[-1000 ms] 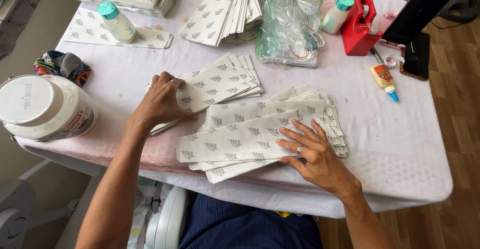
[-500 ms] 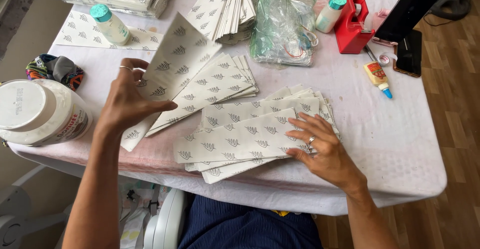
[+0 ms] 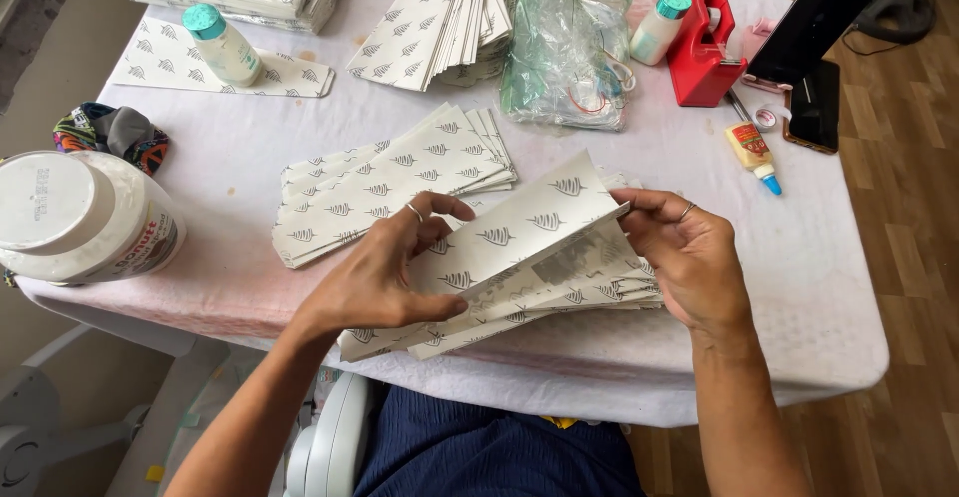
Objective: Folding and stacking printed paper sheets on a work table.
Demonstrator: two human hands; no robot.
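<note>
Both my hands hold one white paper bag with a grey leaf print, lifted and tilted above a fanned pile of the same bags at the table's front edge. My left hand pinches the bag's lower left part, thumb underneath. My right hand grips its upper right corner with the fingertips. A second fanned pile of printed bags lies flat just behind my left hand.
A white plastic jar stands at the left edge beside a coloured cloth. Behind are more bag stacks, a clear plastic bag, two small bottles, a red tape dispenser, a glue tube, a phone.
My left hand took a bag off the left pile and carried it rightward over the front pile. My right hand rose from pressing the front pile and took hold of the bag's corner.
</note>
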